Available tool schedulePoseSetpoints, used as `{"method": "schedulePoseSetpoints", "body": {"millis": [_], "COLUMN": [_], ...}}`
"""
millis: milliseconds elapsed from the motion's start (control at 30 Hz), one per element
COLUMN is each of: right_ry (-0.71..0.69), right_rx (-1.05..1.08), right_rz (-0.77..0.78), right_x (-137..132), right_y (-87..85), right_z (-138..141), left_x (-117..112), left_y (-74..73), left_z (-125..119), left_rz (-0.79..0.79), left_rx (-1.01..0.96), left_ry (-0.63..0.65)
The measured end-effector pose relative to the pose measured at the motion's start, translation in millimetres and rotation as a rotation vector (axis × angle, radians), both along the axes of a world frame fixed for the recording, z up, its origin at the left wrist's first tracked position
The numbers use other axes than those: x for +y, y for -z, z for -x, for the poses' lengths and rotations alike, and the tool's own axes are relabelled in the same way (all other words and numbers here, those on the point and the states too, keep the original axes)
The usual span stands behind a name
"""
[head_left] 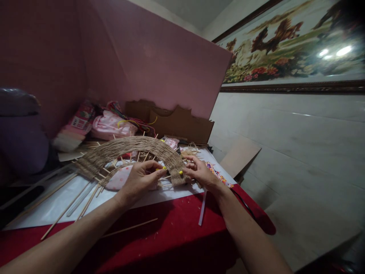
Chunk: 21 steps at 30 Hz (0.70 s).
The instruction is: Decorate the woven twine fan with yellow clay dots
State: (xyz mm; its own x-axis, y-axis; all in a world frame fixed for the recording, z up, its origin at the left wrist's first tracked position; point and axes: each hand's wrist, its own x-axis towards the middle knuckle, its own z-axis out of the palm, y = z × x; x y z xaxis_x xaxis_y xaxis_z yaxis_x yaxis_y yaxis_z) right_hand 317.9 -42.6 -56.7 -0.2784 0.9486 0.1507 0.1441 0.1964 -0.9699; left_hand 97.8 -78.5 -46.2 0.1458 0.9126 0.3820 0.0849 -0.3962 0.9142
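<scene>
A curved band of woven jute twine (128, 148) arches over several thin wooden sticks (88, 198) that fan out beneath it. My left hand (141, 179) pinches the inner edge of the weave near its right end, fingers closed on twine and a stick with a yellow tip. My right hand (199, 173) grips the right end of the woven band, fingers curled round it. Both hands work close together above a white sheet (57, 205) on a red cloth (171, 236).
Behind the weave lie a pink bag (112, 125), coloured cords, a red-and-white packet (78, 121) and brown cardboard pieces (176, 121) against a pink wall. A loose stick (131, 227) and a white strip (202, 209) lie on the red cloth. A framed painting (293, 45) hangs at right.
</scene>
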Motion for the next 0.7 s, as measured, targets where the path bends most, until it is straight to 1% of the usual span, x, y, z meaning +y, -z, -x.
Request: {"method": "schedulePoseSetpoints", "body": {"millis": [67, 233, 367, 467, 533, 700], "right_ry": [-0.038, -0.044, -0.046, -0.048, -0.058, -0.061], "right_rx": [0.052, 0.171, 0.174, 0.168, 0.175, 0.189], "right_rz": [0.025, 0.088, 0.098, 0.090, 0.091, 0.116], "right_x": [-3.5, -7.3, -6.4, -5.8, -5.8, -6.3], "right_y": [-3.8, -5.7, -4.2, -3.7, -3.6, -3.4], "right_z": [2.3, 7.7, 7.6, 6.6, 6.6, 8.3], "left_x": [0.8, 3.3, 3.5, 2.2, 1.0, 0.2], "left_y": [1.3, 6.1, 7.1, 5.0, 3.3, 2.0], "left_z": [0.0, 0.6, 0.6, 0.0, -0.1, 0.7], "left_rz": [-0.002, 0.056, 0.046, 0.040, 0.033, 0.022], "left_rx": [0.003, -0.048, -0.033, -0.026, -0.011, 0.006], "left_ry": [0.004, 0.060, 0.059, 0.058, 0.036, 0.027]}}
